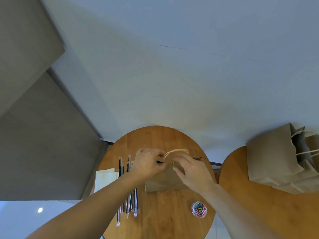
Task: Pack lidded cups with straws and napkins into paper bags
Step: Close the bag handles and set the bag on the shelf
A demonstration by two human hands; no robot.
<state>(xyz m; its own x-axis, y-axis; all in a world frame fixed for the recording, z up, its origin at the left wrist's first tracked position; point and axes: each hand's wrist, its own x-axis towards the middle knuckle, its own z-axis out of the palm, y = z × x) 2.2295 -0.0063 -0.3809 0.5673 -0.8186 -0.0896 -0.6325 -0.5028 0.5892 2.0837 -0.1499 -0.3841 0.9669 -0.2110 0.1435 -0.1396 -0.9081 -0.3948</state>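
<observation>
A brown paper bag (pixel 162 182) with twine handles (pixel 176 150) stands on the round wooden table (pixel 155 213). My left hand (pixel 148 163) pinches the bag's top edge from the left. My right hand (pixel 191 171) holds the top from the right, and a yellow paper clip (pixel 172 163) sits on the folded edge between my fingers. Several wrapped black straws (pixel 128 202) lie left of the bag, partly under my left forearm. White napkins (pixel 105 180) lie further left. No cup is visible; the bag's inside is hidden.
A clear round tub of coloured paper clips (pixel 199 209) stands near the table's front right. On a second wooden table (pixel 259 213) to the right stand grey-brown paper bags (pixel 272 159) with white handles. A white wall lies behind.
</observation>
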